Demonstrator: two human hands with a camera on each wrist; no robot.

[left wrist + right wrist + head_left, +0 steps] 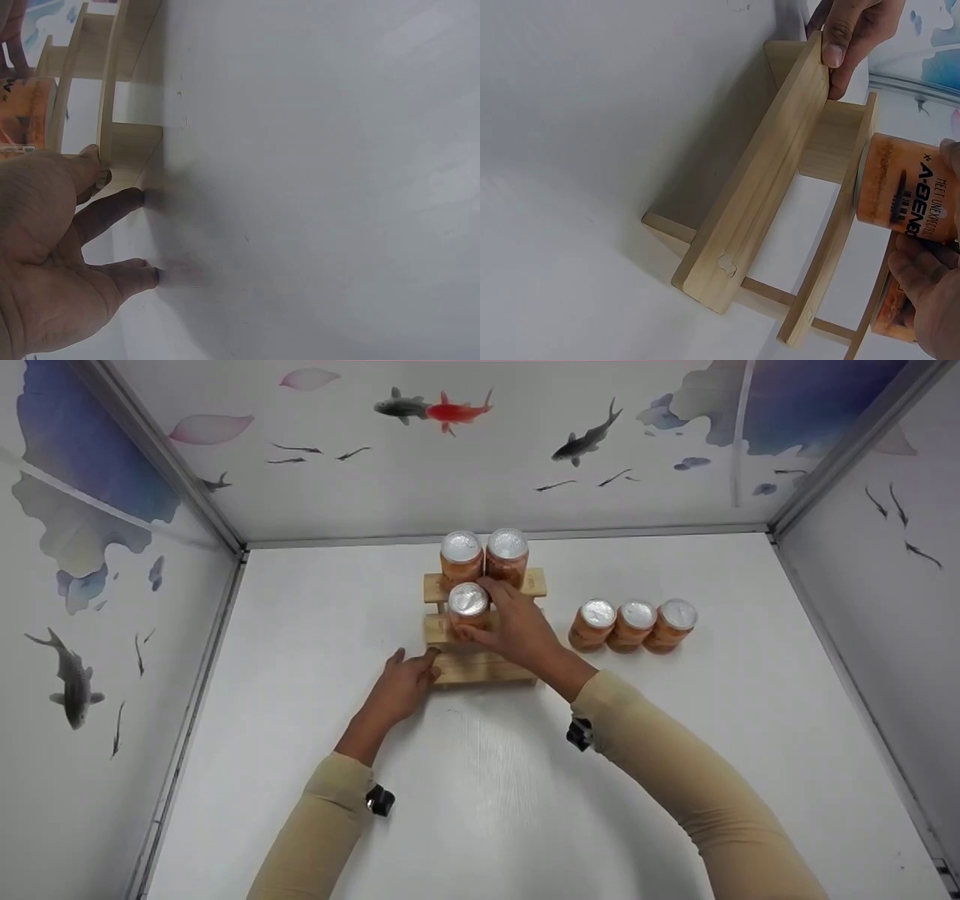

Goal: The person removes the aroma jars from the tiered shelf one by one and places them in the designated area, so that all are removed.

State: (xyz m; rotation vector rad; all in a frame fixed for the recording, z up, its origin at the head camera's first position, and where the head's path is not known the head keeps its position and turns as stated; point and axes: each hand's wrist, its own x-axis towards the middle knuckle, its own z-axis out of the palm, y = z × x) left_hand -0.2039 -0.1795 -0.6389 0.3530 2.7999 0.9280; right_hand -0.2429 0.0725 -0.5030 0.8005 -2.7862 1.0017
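A stepped wooden rack [484, 669] stands at the middle of the white table. My left hand [403, 686] pinches the left end of its lowest step; in the left wrist view the thumb lies on the board's edge [106, 97] and two other fingers reach toward the table. With my right hand [521, 626] I grip an orange jar [904, 184] with a silver lid, its base at the middle step. Two similar jars, a left one [461, 556] and a right one [508, 555], stand side by side on the top step behind it.
Right of the rack, three more silver-lidded jars [637, 619] stand in a row on the table [750, 750]. White panels with painted fish enclose the back [510, 480] and both sides. The rack's lowest step [761, 180] holds no jar.
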